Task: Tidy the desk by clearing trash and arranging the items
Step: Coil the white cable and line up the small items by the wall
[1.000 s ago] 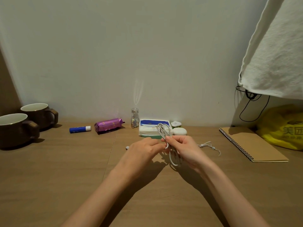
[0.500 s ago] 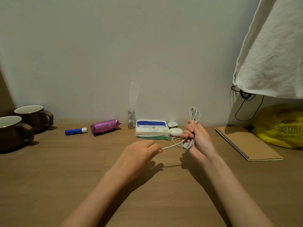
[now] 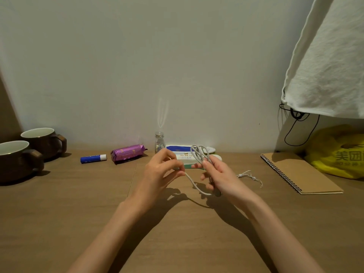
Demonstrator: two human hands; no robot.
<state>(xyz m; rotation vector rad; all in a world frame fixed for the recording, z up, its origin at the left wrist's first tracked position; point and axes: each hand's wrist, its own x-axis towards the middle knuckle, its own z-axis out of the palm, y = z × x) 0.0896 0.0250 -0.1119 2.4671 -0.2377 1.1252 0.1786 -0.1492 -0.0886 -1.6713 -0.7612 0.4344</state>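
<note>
A white cable (image 3: pixel 198 156) is bundled in loops that stick up out of my right hand (image 3: pixel 218 176), which is shut on it above the middle of the wooden desk (image 3: pixel 78 203). One loose strand (image 3: pixel 194 183) sags from the bundle across to my left hand (image 3: pixel 161 172), whose thumb and fingers pinch its end. Behind my hands lies a tissue pack (image 3: pixel 180 152), partly hidden. A thin white string (image 3: pixel 250 175) lies on the desk to the right of my right hand.
Two brown mugs (image 3: pixel 25 152) stand at the far left. A blue glue stick (image 3: pixel 93 158), a purple wrapped snack (image 3: pixel 128 152) and a small glass bottle (image 3: pixel 159 139) line the wall. A kraft spiral notebook (image 3: pixel 299 172), a yellow bag (image 3: pixel 338 150) and hanging white cloth (image 3: pixel 331 62) are at the right.
My right hand has come back left and lower with the looped cable after swinging out to the right. The strand between my hands now sags in a longer curve.
</note>
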